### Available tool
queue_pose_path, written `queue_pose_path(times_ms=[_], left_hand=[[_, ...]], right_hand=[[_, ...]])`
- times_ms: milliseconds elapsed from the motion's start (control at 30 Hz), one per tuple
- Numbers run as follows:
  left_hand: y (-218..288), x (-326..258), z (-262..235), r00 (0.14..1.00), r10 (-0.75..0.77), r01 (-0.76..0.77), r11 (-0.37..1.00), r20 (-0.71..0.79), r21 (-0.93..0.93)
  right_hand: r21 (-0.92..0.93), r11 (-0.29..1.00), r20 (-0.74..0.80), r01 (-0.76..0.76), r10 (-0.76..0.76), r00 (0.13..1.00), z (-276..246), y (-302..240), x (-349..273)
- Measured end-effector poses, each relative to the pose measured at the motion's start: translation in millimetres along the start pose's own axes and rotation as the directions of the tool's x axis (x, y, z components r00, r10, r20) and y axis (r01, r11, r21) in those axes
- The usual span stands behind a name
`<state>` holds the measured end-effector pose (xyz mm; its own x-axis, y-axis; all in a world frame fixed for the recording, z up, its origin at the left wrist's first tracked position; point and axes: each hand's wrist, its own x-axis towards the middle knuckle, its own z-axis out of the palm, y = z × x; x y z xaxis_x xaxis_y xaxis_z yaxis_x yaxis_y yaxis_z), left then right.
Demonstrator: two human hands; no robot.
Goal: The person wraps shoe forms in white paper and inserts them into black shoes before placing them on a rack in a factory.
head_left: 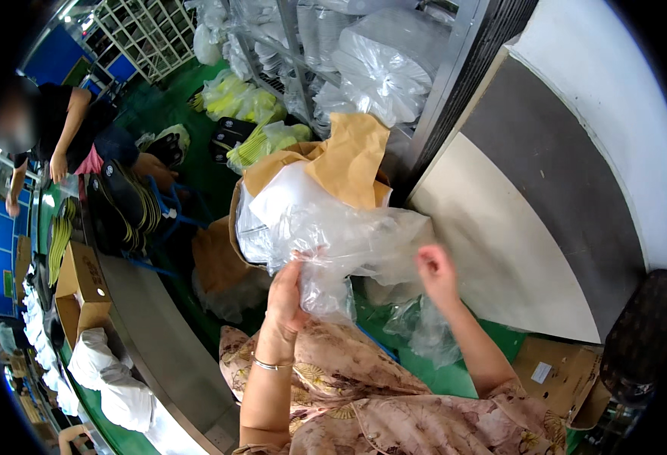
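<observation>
My left hand (286,297) is closed on the clear plastic bag (326,280), thumb upward, above my lap. The bag spreads over the near side of an open carton (236,227). Inside the carton lie white sheets (288,191) and crumpled brown paper (351,155), which sticks up over the far rim. My right hand (437,271) is raised to the right of the bag, beside the pale wall panel. Motion smears its fingers, so whether they hold anything does not show.
Bagged goods fill a metal rack (295,61) behind the carton. A long bench (159,326) with stacked black-and-yellow insoles (125,205) runs along the left, where another person (68,121) works. Loose plastic (424,330) lies on the green floor; a flattened cardboard box (557,375) is at right.
</observation>
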<state>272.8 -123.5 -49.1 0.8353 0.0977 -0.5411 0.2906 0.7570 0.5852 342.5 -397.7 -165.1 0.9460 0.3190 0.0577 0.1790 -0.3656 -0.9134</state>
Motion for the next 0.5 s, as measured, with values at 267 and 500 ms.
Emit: queue_pose_path(times_ms=[267,500], left_hand=[[21.6,14.5,6.1,0.967,0.251,-0.178,0.793,-0.047,0.583],[16.9,42.3,29.9,0.558,0.745,-0.407,-0.137,0.365,0.903]], right_hand=[[-0.178,0.983,0.307,0.033,0.024,0.952,61.5,-53.2,33.6],[0.06,0.943,-0.021,-0.328,0.329,0.944,-32.4,-20.7,15.3]])
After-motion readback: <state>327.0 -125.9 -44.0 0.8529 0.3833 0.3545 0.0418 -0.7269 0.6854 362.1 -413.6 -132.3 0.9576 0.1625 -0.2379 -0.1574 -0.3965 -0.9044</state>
